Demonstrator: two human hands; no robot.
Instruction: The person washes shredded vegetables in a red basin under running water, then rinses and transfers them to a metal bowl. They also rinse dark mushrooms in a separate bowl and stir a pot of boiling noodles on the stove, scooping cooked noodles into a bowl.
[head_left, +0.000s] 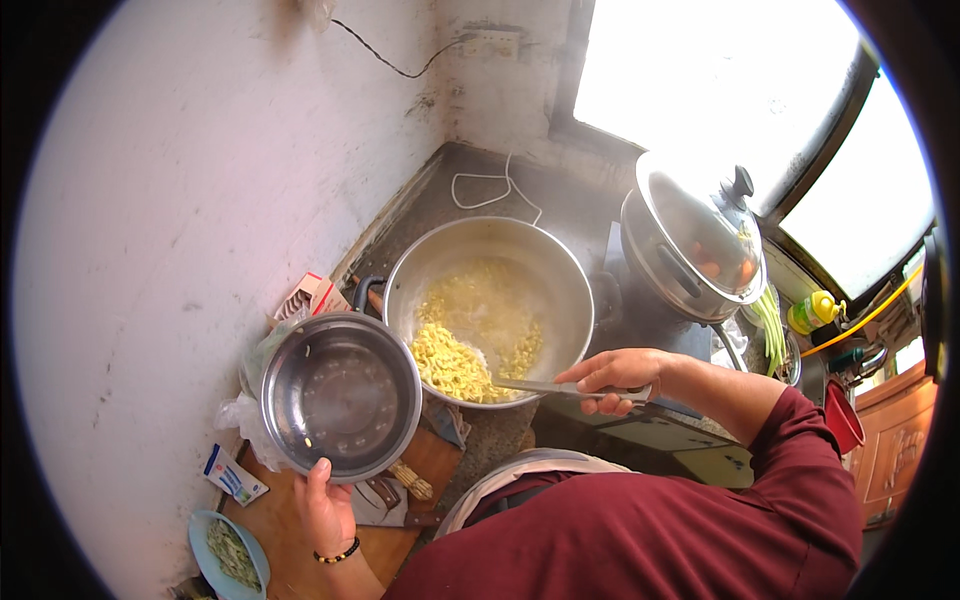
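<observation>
A large steaming metal pot (559, 300) stands before me with curly yellow noodles (454, 364) in bubbling liquid. My right hand (611, 382) grips the handle of a metal utensil (532, 386), whose far end reaches into the pot at the noodles' edge. Whether it is tongs or a spatula I cannot tell. My left hand (326, 499) holds a stainless steel bowl (341, 397) by its lower rim, left of the pot. Inside, the bowl is wet, with a few small yellow bits on its wall.
A lidded metal pan (667, 255) stands at right, beside green stalks (769, 330) and a yellow bottle (814, 311). A wooden board (289, 525) at lower left bears a cleaver (382, 502). Near it are a blue bowl of shredded greens (196, 525), a packet (234, 474) and a red-and-white box (319, 294).
</observation>
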